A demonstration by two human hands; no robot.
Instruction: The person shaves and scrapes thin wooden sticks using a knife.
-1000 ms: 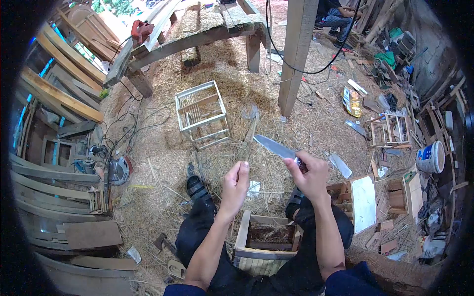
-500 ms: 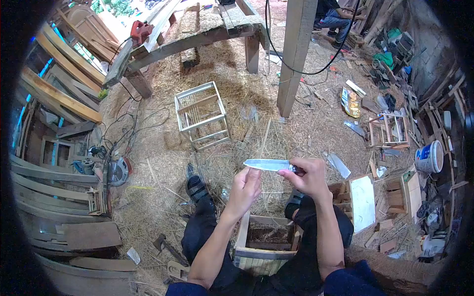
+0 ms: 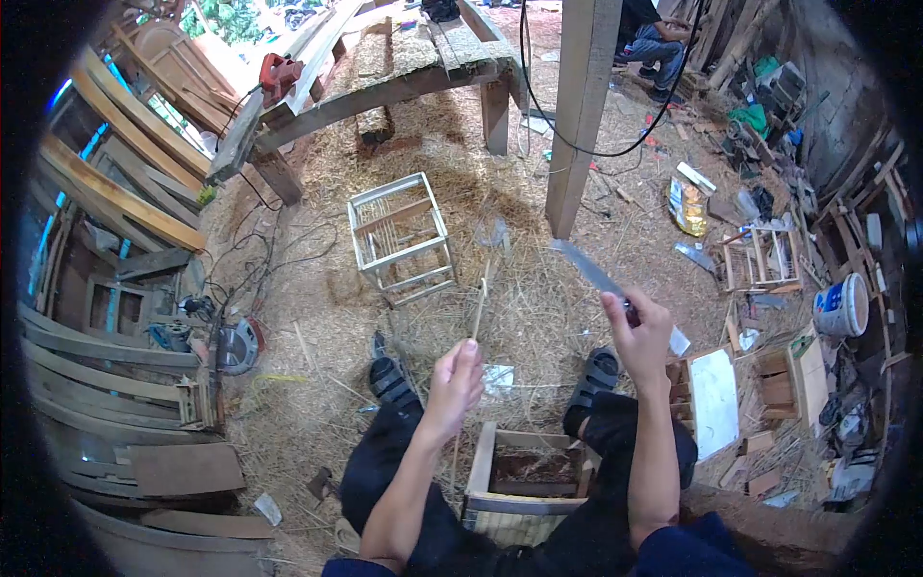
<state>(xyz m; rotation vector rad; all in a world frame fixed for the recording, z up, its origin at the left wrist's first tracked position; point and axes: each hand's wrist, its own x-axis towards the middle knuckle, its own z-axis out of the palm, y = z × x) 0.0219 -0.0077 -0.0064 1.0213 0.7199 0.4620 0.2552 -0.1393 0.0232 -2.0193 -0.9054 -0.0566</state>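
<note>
In the head view my left hand (image 3: 454, 389) is closed around a thin bamboo strip (image 3: 481, 308). The strip sticks up past my thumb, and its lower part runs down below the hand. My right hand (image 3: 639, 337) grips the handle of a knife (image 3: 591, 270), whose long, flat blade points up and to the left. Blade and strip are apart. Below my hands, between my knees, stands a wooden box frame (image 3: 481, 460) with slats on its near side.
A slatted wooden cage frame (image 3: 408, 256) stands on the shaving-strewn floor ahead. Beyond are a workbench (image 3: 394, 96) and a wooden post (image 3: 579, 115) with a hanging cable. A circular saw (image 3: 240, 346) lies left. A white bucket (image 3: 841, 306) stands right. Another person (image 3: 654, 48) sits far back.
My right hand has swung the knife rightward, away from my left hand. My left hand has moved lower and left, and the strip in it now shows clearly. My right foot has shifted.
</note>
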